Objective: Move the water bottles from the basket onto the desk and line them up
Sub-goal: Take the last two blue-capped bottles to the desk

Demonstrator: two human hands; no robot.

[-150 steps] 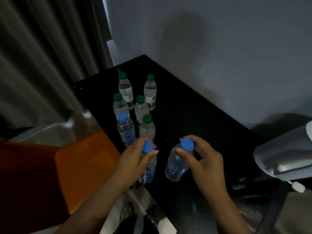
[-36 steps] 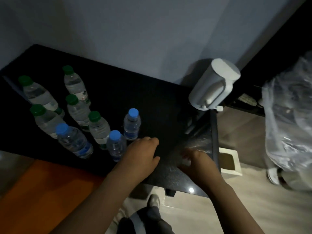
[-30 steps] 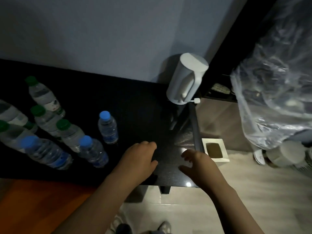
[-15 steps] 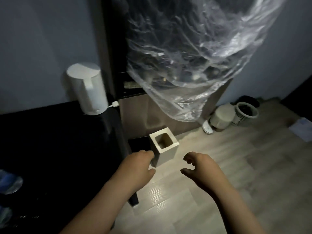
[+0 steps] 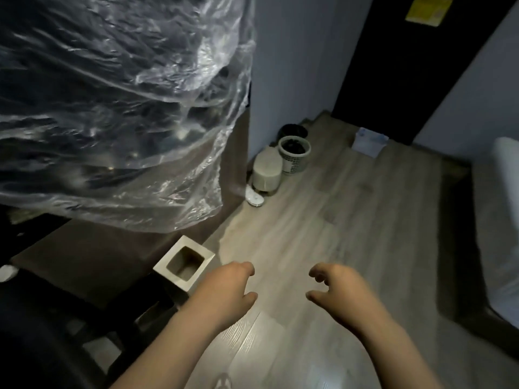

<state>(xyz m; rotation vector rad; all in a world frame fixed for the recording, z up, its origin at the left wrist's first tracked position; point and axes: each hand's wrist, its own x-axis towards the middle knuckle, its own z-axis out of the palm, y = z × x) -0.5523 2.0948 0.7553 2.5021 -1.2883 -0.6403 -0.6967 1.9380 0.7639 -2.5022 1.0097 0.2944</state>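
Our left hand [image 5: 224,296] and right hand [image 5: 342,296] hover loosely curled, empty, over the grey wooden floor [image 5: 337,220] — no water bottles visible, so remaining work is unclear.

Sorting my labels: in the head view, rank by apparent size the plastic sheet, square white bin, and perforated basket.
1. Plastic sheet
2. Square white bin
3. Perforated basket
The bin is nearer the camera, so its true size against the basket is unsure.

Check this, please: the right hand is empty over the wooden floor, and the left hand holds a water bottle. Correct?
Not quite. The head view shows the left hand holding nothing; the right hand is empty over the wooden floor.
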